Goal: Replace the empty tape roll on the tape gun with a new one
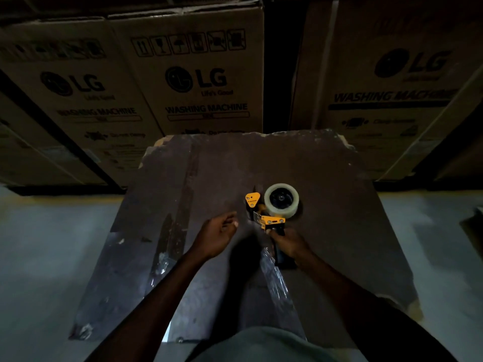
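Right hand grip wraps the black handle of the orange-and-black tape gun, steadying it on the worn dark-brown tabletop. Full clear tape roll sits on its hub. Left hand hovers just beside, fingers loosely curled, holding nothing, probably to thread tape.

— Where's the tape gun?
— On the worn brown board, a little to 3 o'clock of its middle. It has orange plates over a black frame, and the black handle points back toward 6 o'clock.
— And the roll?
— A clear tape roll sits on the black hub at the gun's 1 o'clock end, its round face turned up toward the camera. It looks fairly full, though the dim light makes that hard to judge.
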Action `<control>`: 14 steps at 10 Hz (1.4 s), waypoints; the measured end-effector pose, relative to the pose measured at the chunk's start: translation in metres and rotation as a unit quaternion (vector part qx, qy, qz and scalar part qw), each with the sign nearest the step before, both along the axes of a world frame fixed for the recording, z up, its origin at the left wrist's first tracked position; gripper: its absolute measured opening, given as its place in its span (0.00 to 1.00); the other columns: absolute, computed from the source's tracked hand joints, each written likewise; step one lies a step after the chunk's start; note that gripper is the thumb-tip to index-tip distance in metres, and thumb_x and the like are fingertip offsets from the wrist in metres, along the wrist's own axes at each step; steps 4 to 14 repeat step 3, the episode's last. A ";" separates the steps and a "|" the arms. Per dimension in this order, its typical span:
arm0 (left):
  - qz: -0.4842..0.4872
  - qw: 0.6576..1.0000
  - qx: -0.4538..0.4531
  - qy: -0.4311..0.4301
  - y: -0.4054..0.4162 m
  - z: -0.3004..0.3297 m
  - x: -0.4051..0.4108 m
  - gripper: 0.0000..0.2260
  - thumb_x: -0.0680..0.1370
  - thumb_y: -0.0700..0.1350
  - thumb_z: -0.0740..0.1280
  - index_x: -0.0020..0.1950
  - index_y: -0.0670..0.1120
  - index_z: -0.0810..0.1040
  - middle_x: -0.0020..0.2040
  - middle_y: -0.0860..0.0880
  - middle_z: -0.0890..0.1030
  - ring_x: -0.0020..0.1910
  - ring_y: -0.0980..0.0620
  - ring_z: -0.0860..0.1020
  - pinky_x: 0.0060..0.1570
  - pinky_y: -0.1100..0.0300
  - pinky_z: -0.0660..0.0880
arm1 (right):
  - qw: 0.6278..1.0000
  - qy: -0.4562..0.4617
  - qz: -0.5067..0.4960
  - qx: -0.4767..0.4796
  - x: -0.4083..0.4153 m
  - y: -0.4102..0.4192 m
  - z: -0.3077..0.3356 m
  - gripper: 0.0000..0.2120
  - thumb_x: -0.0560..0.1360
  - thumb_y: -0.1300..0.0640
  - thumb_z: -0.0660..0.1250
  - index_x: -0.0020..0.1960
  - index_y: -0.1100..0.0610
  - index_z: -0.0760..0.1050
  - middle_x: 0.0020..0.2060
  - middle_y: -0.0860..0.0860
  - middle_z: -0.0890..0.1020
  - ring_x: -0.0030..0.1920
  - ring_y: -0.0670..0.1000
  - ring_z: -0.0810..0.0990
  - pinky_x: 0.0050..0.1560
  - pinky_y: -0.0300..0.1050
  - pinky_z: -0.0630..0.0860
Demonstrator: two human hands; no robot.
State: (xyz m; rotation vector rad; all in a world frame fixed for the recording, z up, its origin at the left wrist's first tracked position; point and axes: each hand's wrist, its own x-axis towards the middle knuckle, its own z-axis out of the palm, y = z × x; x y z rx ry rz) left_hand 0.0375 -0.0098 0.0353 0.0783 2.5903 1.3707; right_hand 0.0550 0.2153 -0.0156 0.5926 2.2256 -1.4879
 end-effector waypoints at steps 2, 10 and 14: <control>-0.039 0.997 -0.061 0.025 0.008 -0.009 0.004 0.24 0.78 0.51 0.67 0.72 0.43 0.72 0.69 0.44 0.77 0.68 0.49 0.75 0.66 0.62 0.67 | 0.955 0.108 0.101 0.255 0.015 0.020 0.020 0.18 0.75 0.37 0.61 0.49 0.51 0.76 0.48 0.53 0.84 0.51 0.58 0.82 0.49 0.53 0.79; -0.069 0.990 -0.106 0.064 0.014 -0.009 0.000 0.24 0.80 0.51 0.66 0.74 0.43 0.69 0.72 0.43 0.73 0.72 0.47 0.71 0.69 0.60 0.64 | 0.915 0.234 0.119 0.307 0.015 0.024 0.032 0.19 0.76 0.42 0.63 0.60 0.54 0.75 0.59 0.54 0.79 0.59 0.58 0.78 0.56 0.52 0.76; -0.069 0.990 -0.106 0.064 0.014 -0.009 0.000 0.24 0.80 0.51 0.66 0.74 0.43 0.69 0.72 0.43 0.73 0.72 0.47 0.71 0.69 0.60 0.64 | 0.915 0.234 0.119 0.307 0.015 0.024 0.032 0.19 0.76 0.42 0.63 0.60 0.54 0.75 0.59 0.54 0.79 0.59 0.58 0.78 0.56 0.52 0.76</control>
